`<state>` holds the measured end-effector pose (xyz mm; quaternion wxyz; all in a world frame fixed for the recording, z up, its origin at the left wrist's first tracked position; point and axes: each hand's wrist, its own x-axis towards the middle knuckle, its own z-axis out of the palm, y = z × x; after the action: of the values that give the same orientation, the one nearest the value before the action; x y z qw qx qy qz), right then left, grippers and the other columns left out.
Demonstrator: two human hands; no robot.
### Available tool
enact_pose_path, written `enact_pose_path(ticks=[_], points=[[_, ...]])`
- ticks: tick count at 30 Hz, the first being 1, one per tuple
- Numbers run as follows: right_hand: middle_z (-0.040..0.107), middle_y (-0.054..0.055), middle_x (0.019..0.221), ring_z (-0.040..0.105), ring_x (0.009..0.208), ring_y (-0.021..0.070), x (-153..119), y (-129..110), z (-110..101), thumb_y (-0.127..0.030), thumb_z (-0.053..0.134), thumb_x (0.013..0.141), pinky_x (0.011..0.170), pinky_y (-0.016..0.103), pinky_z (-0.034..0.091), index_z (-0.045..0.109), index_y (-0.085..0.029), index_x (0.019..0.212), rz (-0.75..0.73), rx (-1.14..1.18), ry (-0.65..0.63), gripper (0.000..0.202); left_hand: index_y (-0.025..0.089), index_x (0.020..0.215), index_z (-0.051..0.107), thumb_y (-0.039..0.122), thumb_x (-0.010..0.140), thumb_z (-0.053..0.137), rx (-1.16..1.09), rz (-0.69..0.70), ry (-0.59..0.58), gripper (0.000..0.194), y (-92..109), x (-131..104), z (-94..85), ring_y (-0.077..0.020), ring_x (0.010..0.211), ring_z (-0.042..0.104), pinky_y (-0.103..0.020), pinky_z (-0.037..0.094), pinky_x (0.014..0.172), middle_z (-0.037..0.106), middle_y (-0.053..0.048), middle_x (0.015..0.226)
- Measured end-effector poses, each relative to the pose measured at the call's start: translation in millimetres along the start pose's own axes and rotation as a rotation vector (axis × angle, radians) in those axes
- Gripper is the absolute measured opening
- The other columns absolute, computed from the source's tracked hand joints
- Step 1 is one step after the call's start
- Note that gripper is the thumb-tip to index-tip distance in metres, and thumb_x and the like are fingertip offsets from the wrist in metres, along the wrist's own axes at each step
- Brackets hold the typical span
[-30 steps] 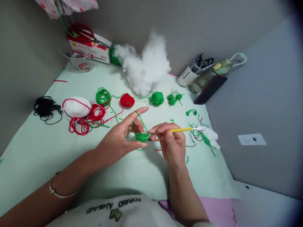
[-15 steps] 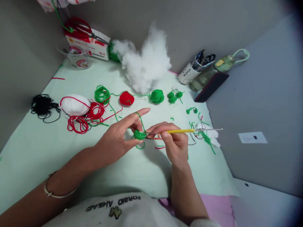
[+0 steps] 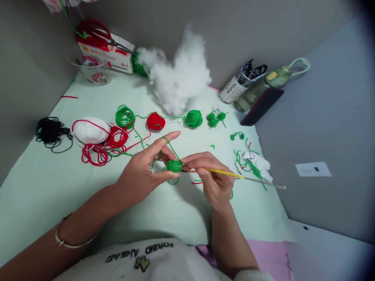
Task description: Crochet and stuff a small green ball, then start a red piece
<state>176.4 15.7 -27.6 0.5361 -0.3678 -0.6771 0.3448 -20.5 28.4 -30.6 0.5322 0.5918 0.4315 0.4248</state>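
My left hand [image 3: 140, 171] pinches a small green crocheted piece [image 3: 174, 166] between thumb and fingers, its index finger stretched out with green yarn [image 3: 172, 147] looped round it. The yarn runs down from that finger to the piece. My right hand [image 3: 215, 175] is closed on a crochet hook [image 3: 225, 172] with a yellow grip. The tip of the hook is at the right edge of the green piece, partly hidden by my fingers, and its metal back end points right and slightly down.
Behind my hands lie a red yarn ball [image 3: 156, 121], a green ball [image 3: 193, 118], white stuffing [image 3: 178, 74] and tangled red yarn [image 3: 95, 153]. Yarn scraps [image 3: 254, 168] are at the right. A pen cup [image 3: 234, 89] and bottle [image 3: 271, 86] stand at the back right.
The back end of the crochet hook has swung downward. My left hand has shifted slightly left, and the green piece has turned a little between its fingers.
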Motion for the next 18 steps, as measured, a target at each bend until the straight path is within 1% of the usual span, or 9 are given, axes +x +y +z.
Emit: enact_pose_path(ticks=[2,4,6,8,11,12,14,16,18], points=[[0.082,0.004,0.101,0.077,0.094,0.0229,-4.0,1.3,2.9,-0.021,0.062,0.099,0.077,0.039,0.064,0.080,-0.033,0.109,-0.053,-0.105,0.029,0.024,0.031,0.148,0.056,0.020,0.076,0.083,-0.041,-0.017,0.070,0.077,-1.1,-1.5,4.7,-0.0170,0.085,0.065,-0.032,0.053,0.088,0.069,0.003,0.087],[0.080,0.005,0.110,0.076,0.097,0.0223,-9.4,3.3,6.5,-0.018,0.063,0.098,0.078,0.037,0.064,0.077,-0.036,0.118,-0.116,-0.295,0.017,0.030,0.030,0.146,0.057,0.021,0.077,0.083,-0.074,-0.031,0.127,0.074,-1.2,-4.0,9.9,-0.0172,0.086,0.065,-0.032,0.053,0.087,0.069,0.003,0.087],[0.077,0.005,0.112,0.075,0.097,0.0205,-14.3,5.5,9.8,-0.014,0.064,0.096,0.076,0.033,0.063,0.074,-0.036,0.126,-0.226,-0.514,0.028,0.038,0.030,0.144,0.059,0.023,0.080,0.081,-0.144,-0.050,0.139,0.068,0.3,-6.6,13.7,-0.0169,0.089,0.065,-0.031,0.052,0.089,0.070,0.002,0.092],[0.075,0.005,0.103,0.073,0.089,0.0189,-17.1,6.9,11.9,-0.010,0.064,0.095,0.073,0.030,0.063,0.071,-0.032,0.131,-0.376,-0.671,0.075,0.043,0.030,0.142,0.061,0.024,0.084,0.079,-0.283,-0.110,0.090,0.062,3.3,-8.4,15.2,-0.0163,0.093,0.065,-0.029,0.052,0.088,0.070,0.001,0.099],[0.070,0.007,0.091,0.069,0.076,0.0178,-17.0,6.7,13.7,-0.006,0.063,0.094,0.067,0.030,0.062,0.070,-0.023,0.133,-0.572,-0.719,0.128,0.043,0.030,0.142,0.061,0.027,0.086,0.080,-0.567,-0.250,-0.020,0.059,8.1,-8.4,13.7,-0.0136,0.090,0.064,-0.024,0.052,0.082,0.068,0.001,0.100],[0.069,0.007,0.091,0.069,0.077,0.0180,-16.5,6.0,14.4,-0.005,0.063,0.093,0.066,0.030,0.063,0.070,-0.022,0.133,-0.591,-0.713,0.127,0.043,0.029,0.141,0.062,0.027,0.086,0.080,-0.652,-0.294,-0.051,0.059,9.1,-7.8,12.4,-0.0124,0.087,0.063,-0.023,0.051,0.080,0.067,0.001,0.098],[0.070,0.008,0.097,0.071,0.084,0.0188,-15.6,4.3,16.7,-0.004,0.063,0.093,0.067,0.029,0.063,0.071,-0.023,0.131,-0.566,-0.674,0.134,0.043,0.025,0.141,0.062,0.026,0.085,0.081,-0.786,-0.362,-0.101,0.059,9.7,-5.9,9.5,-0.0106,0.083,0.061,-0.022,0.050,0.078,0.066,0.001,0.096],[0.072,0.007,0.103,0.072,0.090,0.0184,-14.5,2.6,20.0,-0.004,0.062,0.095,0.070,0.030,0.064,0.072,-0.026,0.129,-0.475,-0.558,0.163,0.042,0.023,0.143,0.060,0.025,0.084,0.081,-0.869,-0.399,-0.139,0.063,9.1,-4.0,6.4,-0.0100,0.080,0.060,-0.022,0.050,0.075,0.065,0.001,0.095],[0.074,0.005,0.103,0.072,0.088,0.0169,-12.9,1.4,23.1,-0.006,0.062,0.096,0.069,0.030,0.064,0.075,-0.030,0.124,-0.359,-0.375,0.198,0.039,0.023,0.147,0.056,0.022,0.082,0.081,-0.898,-0.400,-0.151,0.070,8.2,-2.3,3.8,-0.0101,0.078,0.060,-0.023,0.050,0.074,0.064,0.001,0.094]])
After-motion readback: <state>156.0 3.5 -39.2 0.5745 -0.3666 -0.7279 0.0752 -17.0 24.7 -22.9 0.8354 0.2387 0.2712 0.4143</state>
